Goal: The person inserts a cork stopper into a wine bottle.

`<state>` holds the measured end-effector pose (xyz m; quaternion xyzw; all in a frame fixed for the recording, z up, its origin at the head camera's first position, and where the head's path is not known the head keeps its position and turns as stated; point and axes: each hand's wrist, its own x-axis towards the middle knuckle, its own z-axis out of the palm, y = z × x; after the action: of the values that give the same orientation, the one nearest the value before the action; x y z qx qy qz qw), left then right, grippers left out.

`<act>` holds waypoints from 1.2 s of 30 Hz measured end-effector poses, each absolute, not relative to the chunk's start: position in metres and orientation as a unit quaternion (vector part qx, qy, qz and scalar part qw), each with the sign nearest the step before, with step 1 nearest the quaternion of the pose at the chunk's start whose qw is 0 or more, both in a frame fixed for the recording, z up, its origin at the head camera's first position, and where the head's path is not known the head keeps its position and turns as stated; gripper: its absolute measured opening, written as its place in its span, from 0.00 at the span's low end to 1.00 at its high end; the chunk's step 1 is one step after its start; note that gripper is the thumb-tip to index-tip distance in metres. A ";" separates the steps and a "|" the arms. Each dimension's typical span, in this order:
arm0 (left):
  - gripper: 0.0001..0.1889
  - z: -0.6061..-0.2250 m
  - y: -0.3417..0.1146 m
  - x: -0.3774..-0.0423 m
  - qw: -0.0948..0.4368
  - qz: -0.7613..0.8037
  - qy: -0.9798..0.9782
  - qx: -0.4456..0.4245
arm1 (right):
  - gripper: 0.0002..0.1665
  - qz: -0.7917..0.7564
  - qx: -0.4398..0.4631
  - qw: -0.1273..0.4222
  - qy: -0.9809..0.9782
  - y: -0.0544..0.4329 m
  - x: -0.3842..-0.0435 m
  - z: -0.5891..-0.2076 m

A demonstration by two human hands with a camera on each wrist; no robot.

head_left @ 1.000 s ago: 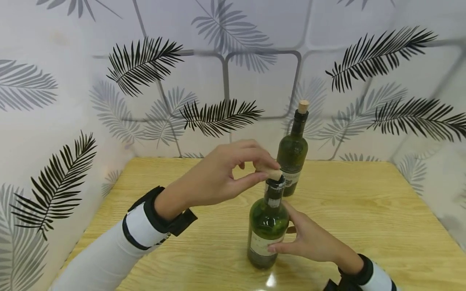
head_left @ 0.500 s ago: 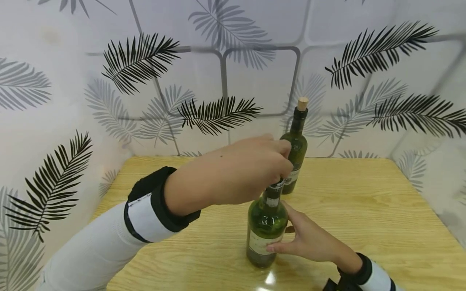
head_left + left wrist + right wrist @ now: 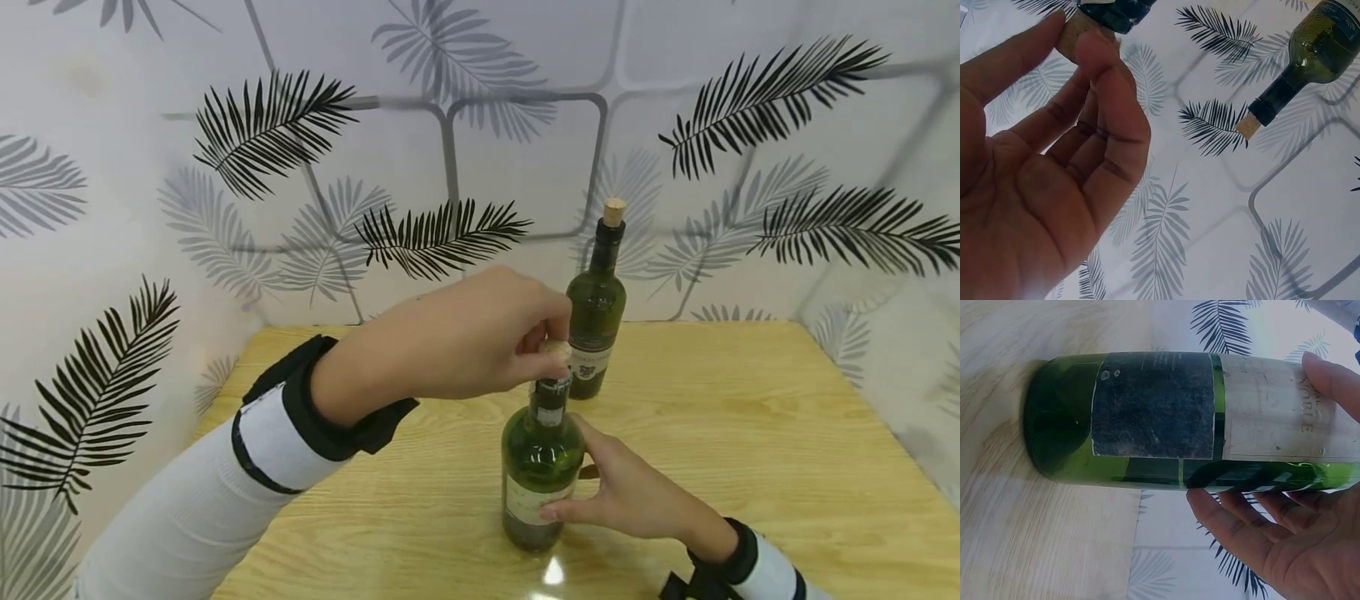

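Note:
A green wine bottle [image 3: 542, 454] with a pale label stands upright on the wooden table. My right hand [image 3: 626, 492] holds it round the body from the right, thumb on the label; in the right wrist view the fingers [image 3: 1229, 528] touch the glass opposite the thumb. Above it, my left hand [image 3: 465, 337] pinches a cork [image 3: 555, 348] at the bottle's mouth. In the left wrist view that cork [image 3: 1074, 39] shows between thumb and fingers, against the dark neck [image 3: 1124, 14]. How deep it sits in the mouth is partly hidden by the fingers.
Just behind stands a second green wine bottle [image 3: 597, 308], with a cork [image 3: 613, 212] sticking up from its neck. The light wooden table [image 3: 750, 433] ends at a leaf-patterned wall [image 3: 525, 167].
My left hand turned over the bottle's mouth, knuckles hiding the cork half a second ago, then turned back, still pinching the cork, which now looks more upright. My right hand keeps its hold.

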<state>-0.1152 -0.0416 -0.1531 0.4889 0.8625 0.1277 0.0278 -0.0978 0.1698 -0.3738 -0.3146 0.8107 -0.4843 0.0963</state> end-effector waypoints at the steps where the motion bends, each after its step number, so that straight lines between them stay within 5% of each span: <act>1: 0.07 -0.153 -0.041 -0.115 0.030 0.130 0.865 0.484 | 0.49 -0.485 -0.316 0.094 0.810 0.169 -0.098 -0.374; 8: 0.12 -0.155 -0.037 -0.116 0.037 0.158 0.879 0.448 | 0.50 -0.499 -0.309 0.092 0.804 0.167 -0.099 -0.374; 18: 0.17 -0.167 -0.035 -0.110 -0.018 0.184 0.896 0.404 | 0.56 -0.495 -0.271 0.081 0.822 0.164 -0.097 -0.373; 29: 0.08 -0.171 -0.046 -0.117 -0.017 0.180 0.856 0.484 | 0.57 -0.493 -0.268 0.080 0.824 0.162 -0.099 -0.374; 36: 0.08 -0.174 -0.044 -0.117 -0.022 0.201 0.865 0.459 | 0.57 -0.487 -0.263 0.079 0.829 0.163 -0.099 -0.373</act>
<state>-0.1171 -0.0437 -0.1737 0.4590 0.8651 0.2011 -0.0215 -0.0991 0.1628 -0.3735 -0.2632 0.8289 -0.4874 0.0785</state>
